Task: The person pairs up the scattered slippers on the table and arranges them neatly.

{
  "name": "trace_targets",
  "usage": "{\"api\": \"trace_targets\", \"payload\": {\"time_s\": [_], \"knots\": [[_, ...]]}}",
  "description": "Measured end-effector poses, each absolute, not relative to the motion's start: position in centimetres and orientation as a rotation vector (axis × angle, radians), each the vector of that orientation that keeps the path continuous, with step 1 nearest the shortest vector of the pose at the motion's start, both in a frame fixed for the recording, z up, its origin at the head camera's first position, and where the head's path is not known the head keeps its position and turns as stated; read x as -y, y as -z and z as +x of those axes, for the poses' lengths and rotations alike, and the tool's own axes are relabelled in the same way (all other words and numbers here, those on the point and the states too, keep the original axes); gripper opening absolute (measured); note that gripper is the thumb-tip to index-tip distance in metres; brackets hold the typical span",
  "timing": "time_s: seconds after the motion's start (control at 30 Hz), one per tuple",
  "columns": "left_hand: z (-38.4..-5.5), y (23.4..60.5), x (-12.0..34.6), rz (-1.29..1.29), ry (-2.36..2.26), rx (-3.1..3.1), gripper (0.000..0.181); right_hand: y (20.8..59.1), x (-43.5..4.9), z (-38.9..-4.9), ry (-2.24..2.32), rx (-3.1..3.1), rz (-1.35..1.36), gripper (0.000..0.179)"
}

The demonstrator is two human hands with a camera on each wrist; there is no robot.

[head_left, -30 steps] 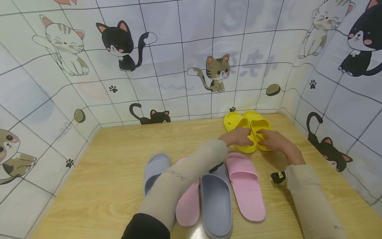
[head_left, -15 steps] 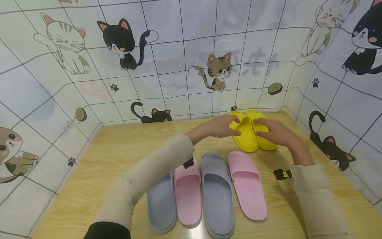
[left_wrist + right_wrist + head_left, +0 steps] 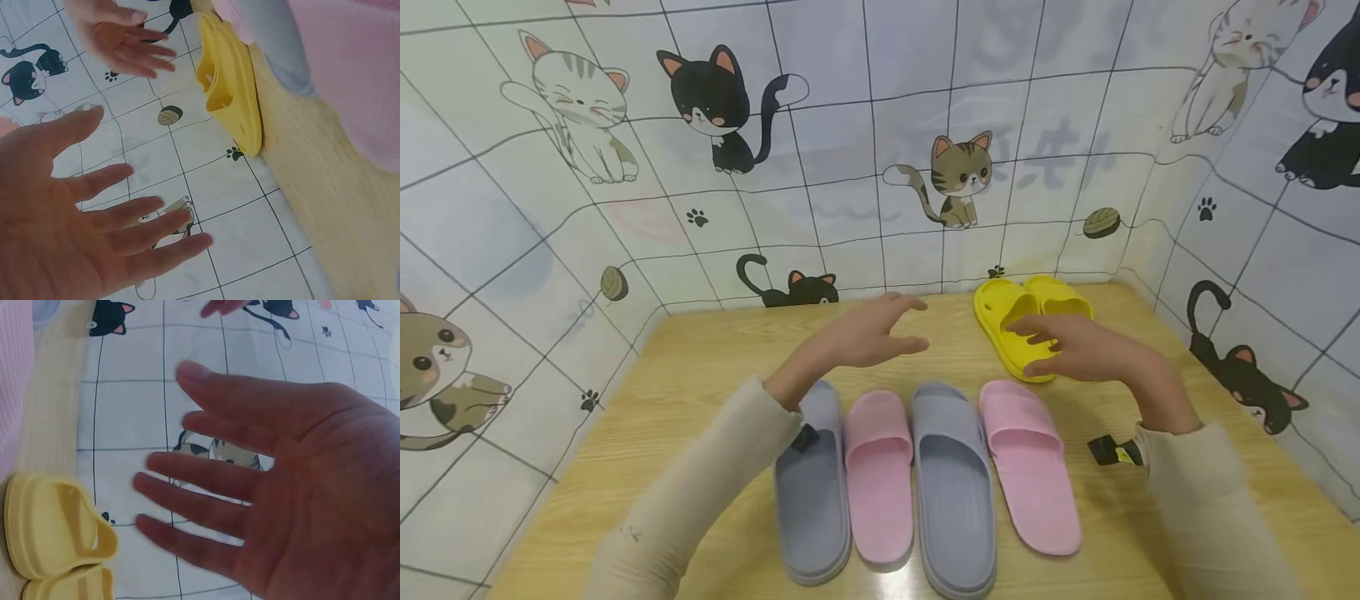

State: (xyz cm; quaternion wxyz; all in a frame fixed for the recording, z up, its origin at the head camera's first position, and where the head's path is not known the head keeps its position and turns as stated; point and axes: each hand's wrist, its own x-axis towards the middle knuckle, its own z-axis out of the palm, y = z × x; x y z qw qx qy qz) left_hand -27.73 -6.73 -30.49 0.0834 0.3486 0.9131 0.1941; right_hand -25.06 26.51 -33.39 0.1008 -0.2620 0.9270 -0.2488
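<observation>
My left hand [image 3: 861, 333] is above the left-middle of the table, thumb apart from the fingers, holding nothing. In the left wrist view that palm shows with spread, straight fingers [image 3: 144, 212]. My right hand [image 3: 1078, 346] hovers over the yellow clogs [image 3: 1009, 312] at the back right and covers part of them in the head view. Its fingers are extended and hold nothing, as the right wrist view shows beside the yellow clogs [image 3: 59, 528]. In front stand a grey slipper [image 3: 812, 508], a pink slipper [image 3: 882, 492], another grey slipper [image 3: 955, 500] and another pink slipper [image 3: 1036, 483], side by side.
The slippers and clogs rest on a light wood table [image 3: 715, 358]. White tiled walls [image 3: 842, 183] with cartoon cats border it at the back and both sides. A small black device [image 3: 1108, 450] is attached at the right cuff, another [image 3: 805, 437] at the left.
My left hand has moved left, away from the yellow clogs, passing over the slippers. The right hand has stayed near the clogs. The view has shifted slightly.
</observation>
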Motion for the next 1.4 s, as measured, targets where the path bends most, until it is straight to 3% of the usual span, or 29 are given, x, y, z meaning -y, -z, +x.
{"api": "trace_targets", "payload": {"time_s": [0.17,0.57,1.4], "knots": [[-26.1,33.0,8.2,1.014,-0.501,-2.617,0.068,34.1,-25.1,-24.6,0.619,-2.522,-0.685,0.071],[-23.4,37.3,11.2,0.867,-0.457,-2.532,0.06,35.8,-21.9,-24.1,0.448,-2.419,-0.494,0.065],[-23.4,37.6,13.1,0.785,-0.487,-2.494,0.059,37.2,-21.0,-24.8,0.452,-2.466,-0.771,0.053]]}}
